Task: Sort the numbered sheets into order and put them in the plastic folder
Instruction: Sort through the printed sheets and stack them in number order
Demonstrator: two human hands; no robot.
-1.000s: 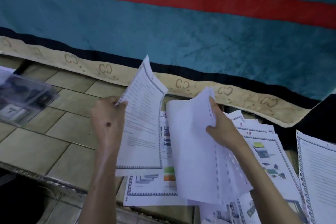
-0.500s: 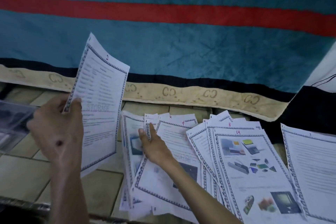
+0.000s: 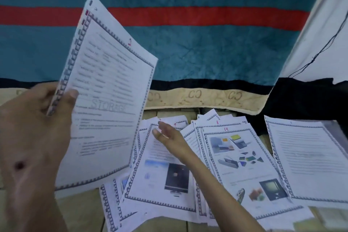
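The spread of numbered sheets (image 3: 235, 160) lies fanned on the tiled floor, long edges running away from the person, directly under the right hand (image 3: 167, 135), whose fingers are straight and loose over sheet 9. Sheet 2 (image 3: 105, 96) stands upright to the left, pinched in the left hand (image 3: 35, 124) (closer to the camera than half a second ago).

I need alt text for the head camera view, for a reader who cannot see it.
A person's left hand holds up a bordered sheet numbered 2 by its left edge, while the right hand, fingers straight, reaches over loose numbered sheets fanned out on a tiled floor. A teal blanket with a red stripe hangs behind.
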